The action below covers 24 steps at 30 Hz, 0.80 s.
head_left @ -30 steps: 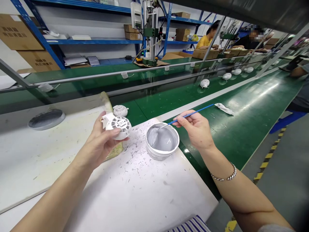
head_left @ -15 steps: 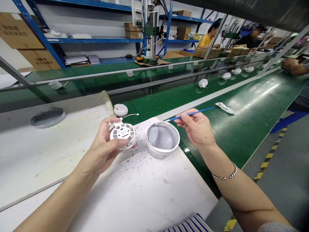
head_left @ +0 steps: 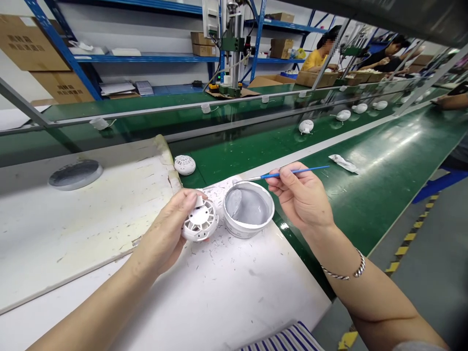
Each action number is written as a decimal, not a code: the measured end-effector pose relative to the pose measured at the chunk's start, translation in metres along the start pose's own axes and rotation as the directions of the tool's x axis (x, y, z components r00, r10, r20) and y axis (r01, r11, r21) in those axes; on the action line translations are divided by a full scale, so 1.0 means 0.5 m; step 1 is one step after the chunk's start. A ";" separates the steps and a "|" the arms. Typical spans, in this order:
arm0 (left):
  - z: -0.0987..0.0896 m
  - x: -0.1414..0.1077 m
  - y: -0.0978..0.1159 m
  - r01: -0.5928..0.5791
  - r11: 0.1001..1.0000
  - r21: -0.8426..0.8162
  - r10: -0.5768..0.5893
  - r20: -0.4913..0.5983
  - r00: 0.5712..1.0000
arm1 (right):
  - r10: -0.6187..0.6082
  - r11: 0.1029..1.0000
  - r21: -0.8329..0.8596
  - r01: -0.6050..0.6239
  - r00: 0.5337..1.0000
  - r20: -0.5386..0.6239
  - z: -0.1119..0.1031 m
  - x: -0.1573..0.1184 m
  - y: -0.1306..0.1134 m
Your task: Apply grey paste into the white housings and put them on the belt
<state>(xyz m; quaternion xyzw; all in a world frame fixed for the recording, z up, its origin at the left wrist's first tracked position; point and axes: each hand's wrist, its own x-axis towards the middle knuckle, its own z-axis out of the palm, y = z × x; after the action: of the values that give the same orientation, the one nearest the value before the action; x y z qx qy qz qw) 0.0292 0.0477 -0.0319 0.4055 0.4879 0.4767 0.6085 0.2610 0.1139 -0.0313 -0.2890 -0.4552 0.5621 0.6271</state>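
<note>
My left hand (head_left: 170,222) grips a round white vented plastic housing (head_left: 200,217), its slotted face turned up toward me. Pinched in my right hand (head_left: 305,195) is a thin blue-handled paintbrush (head_left: 266,176). The brush points left, and its tip is just over the back left rim of a white tub (head_left: 248,231). Grey paste (head_left: 254,207) lies in the tub, with a lump at its left side. The tub stands on a white board (head_left: 234,278) speckled with grey flakes, close to the right of the housing.
Another white vented housing (head_left: 185,165) sits behind my left hand. A grey-topped disc (head_left: 75,174) lies on the pale board at left. Several white housings (head_left: 306,126) rest along the green conveyor. A crumpled white tube (head_left: 344,164) lies at right. Co-workers (head_left: 321,53) sit farther back.
My left hand has moved right and turned the housing, and its thumb now lies at the upper edge. The brush tip has risen slightly from the tub's rim.
</note>
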 end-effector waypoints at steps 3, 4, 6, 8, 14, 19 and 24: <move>0.008 -0.009 -0.001 0.035 0.999 -0.028 -0.034 0.026 0.999 | -0.032 0.999 0.011 0.031 0.997 0.063 0.025 -0.019 -0.003; 0.010 -0.012 -0.001 0.036 0.999 -0.039 -0.035 0.032 0.999 | -0.043 0.999 0.015 0.042 0.995 0.091 0.033 -0.026 -0.002; 0.014 -0.015 0.001 0.027 0.998 -0.053 -0.026 0.036 0.999 | -0.072 0.997 0.015 0.070 0.987 0.147 0.044 -0.040 -0.001; 0.016 -0.017 0.004 0.015 0.998 -0.053 -0.014 0.037 0.999 | -0.123 0.992 0.001 0.125 0.975 0.187 0.052 -0.053 0.002; 0.018 -0.022 0.006 0.010 0.999 -0.032 -0.009 0.014 1.000 | -0.424 0.856 -0.128 0.501 0.822 0.380 0.050 -0.073 0.009; 0.017 -0.025 0.008 0.018 0.998 -0.060 -0.017 0.016 1.000 | -0.497 0.526 -0.178 0.832 0.470 0.730 0.031 -0.075 -0.009; 0.013 -0.020 0.010 0.018 0.998 -0.067 -0.018 0.008 1.000 | -0.438 0.377 -0.199 0.905 0.363 0.823 0.020 -0.075 -0.037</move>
<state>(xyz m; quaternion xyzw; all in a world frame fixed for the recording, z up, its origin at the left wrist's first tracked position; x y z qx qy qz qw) 0.0341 0.0389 -0.0235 0.3822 0.4732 0.4859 0.6276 0.2620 0.0721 -0.0202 -0.0313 -0.8785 0.0917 0.4678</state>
